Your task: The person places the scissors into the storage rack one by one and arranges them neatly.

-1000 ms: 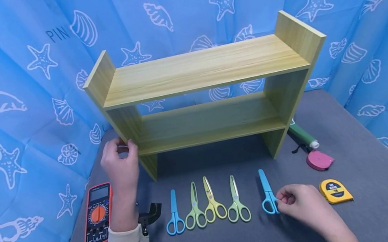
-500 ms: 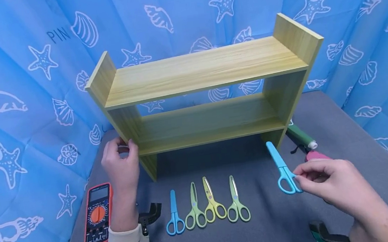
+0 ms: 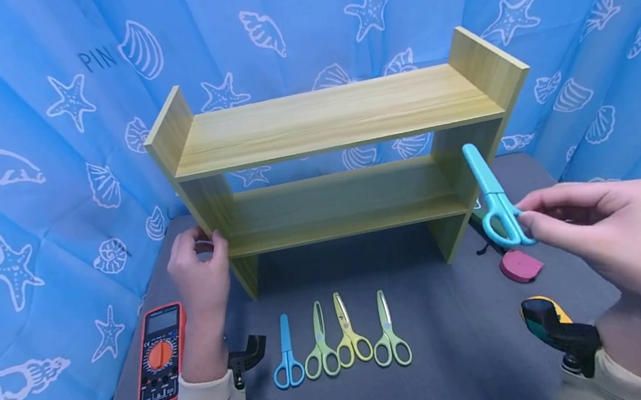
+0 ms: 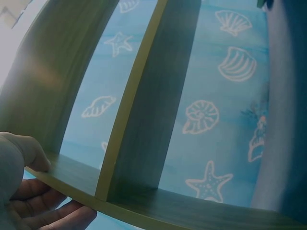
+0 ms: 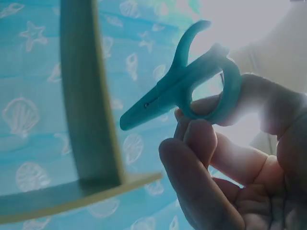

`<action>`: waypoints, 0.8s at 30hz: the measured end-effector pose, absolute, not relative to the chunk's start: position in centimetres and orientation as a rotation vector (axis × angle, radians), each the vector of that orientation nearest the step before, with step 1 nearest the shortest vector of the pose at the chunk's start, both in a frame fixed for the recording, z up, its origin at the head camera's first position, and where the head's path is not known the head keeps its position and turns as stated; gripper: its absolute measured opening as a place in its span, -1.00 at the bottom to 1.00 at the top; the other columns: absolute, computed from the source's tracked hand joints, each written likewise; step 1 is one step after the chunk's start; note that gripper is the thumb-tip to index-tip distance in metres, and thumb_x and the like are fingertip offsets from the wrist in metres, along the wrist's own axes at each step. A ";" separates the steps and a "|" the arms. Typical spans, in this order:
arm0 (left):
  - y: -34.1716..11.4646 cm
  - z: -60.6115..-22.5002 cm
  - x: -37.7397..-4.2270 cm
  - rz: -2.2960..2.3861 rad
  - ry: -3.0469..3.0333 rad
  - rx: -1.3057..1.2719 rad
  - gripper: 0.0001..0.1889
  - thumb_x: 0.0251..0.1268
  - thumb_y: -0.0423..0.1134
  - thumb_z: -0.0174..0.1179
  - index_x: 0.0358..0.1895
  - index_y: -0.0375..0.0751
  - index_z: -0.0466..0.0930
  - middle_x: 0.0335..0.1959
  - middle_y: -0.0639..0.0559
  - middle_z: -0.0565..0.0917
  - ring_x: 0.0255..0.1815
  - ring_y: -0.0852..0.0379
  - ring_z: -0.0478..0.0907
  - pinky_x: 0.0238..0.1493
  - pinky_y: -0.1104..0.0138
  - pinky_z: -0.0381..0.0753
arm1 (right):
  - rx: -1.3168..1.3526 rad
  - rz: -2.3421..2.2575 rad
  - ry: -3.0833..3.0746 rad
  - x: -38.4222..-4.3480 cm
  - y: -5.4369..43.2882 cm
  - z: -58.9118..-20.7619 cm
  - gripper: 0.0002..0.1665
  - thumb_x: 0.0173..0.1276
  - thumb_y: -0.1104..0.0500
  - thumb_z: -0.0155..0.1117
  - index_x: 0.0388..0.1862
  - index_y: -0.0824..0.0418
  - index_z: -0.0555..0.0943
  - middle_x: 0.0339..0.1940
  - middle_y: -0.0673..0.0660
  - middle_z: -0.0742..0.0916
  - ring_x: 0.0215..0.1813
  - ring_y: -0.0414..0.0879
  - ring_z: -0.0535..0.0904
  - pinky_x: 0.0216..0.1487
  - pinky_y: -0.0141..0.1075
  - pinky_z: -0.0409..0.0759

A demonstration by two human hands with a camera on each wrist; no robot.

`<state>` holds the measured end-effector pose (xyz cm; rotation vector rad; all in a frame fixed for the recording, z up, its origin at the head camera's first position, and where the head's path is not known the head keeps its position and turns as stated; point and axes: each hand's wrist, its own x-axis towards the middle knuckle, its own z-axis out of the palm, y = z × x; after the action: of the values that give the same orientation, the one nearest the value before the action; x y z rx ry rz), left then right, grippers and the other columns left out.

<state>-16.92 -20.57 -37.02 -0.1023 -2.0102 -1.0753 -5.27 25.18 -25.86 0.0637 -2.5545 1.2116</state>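
Observation:
My right hand (image 3: 625, 236) pinches the handle of blue scissors (image 3: 485, 180) between thumb and fingers, in the air before the shelf's right end. A blue sheath covers their blades; in the right wrist view the scissors (image 5: 165, 91) point toward a shelf board. My left hand (image 3: 200, 275) holds the left side panel of the wooden two-tier shelf (image 3: 334, 115), thumb on one face and fingers on the other, as the left wrist view confirms. In a row on the table lie sheathed blue scissors (image 3: 286, 344), green scissors (image 3: 321, 346), yellow scissors (image 3: 346, 330) and another green pair (image 3: 388, 332).
A red-edged multimeter (image 3: 161, 356) lies at the left, beside my left forearm. Right of the shelf are a pink tape measure (image 3: 521, 266) and a yellow tape measure (image 3: 561, 310), the latter partly hidden behind my wrist camera. A blue patterned curtain (image 3: 288, 30) hangs behind the shelf.
The blue scissors have risen from the right end of the row, up and to the right, in my right hand. My left hand stays on the shelf panel.

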 end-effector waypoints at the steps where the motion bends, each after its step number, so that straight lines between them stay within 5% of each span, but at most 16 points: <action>1: -20.6 -37.1 -16.9 -1.077 -2.013 -0.105 -0.83 0.42 -0.34 0.25 -0.06 -0.39 0.65 -0.17 -0.19 0.67 -0.21 0.08 0.63 -0.24 0.49 0.56 | 0.063 1.213 -2.542 -5.6 25.1 -25.3 -0.76 0.31 0.24 0.50 -0.06 0.24 0.77 -0.35 -0.13 0.80 -0.37 -0.26 0.68 -0.33 -0.56 0.55; 11: -20.6 -37.1 -16.9 -1.082 -2.008 -0.109 -0.81 0.44 -0.33 0.23 -0.06 -0.42 0.64 -0.17 -0.20 0.66 -0.23 0.05 0.63 -0.25 0.55 0.53 | 0.153 1.295 -2.553 -10.3 24.3 -19.7 -0.63 0.29 0.10 0.54 0.02 0.23 0.77 -0.23 0.06 0.82 -0.16 -0.06 0.64 -0.26 -0.49 0.61; 18: -20.5 -37.0 -16.9 -1.128 -1.988 -0.130 -0.83 0.44 -0.36 0.22 -0.05 -0.41 0.65 -0.17 -0.17 0.67 -0.22 0.07 0.62 -0.26 0.23 0.63 | 0.195 1.342 -2.577 -13.7 22.1 -16.0 -0.51 0.35 -0.03 0.46 0.17 0.18 0.73 0.08 0.18 0.68 0.04 0.07 0.53 -0.17 -0.50 0.64; 24: -20.6 -37.1 -16.9 -1.138 -1.981 -0.137 -0.84 0.44 -0.36 0.22 -0.06 -0.40 0.66 -0.17 -0.17 0.67 -0.22 0.06 0.62 -0.25 0.27 0.62 | 0.189 1.199 -2.636 -15.5 18.3 -12.9 -0.50 0.38 -0.16 0.39 0.15 0.09 0.74 0.10 0.12 0.66 0.04 0.02 0.60 0.03 -0.29 0.55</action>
<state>-16.94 -20.61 -37.07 -0.1371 -1.9810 -1.1376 -15.53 18.31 -12.92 0.1890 -2.6357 1.1993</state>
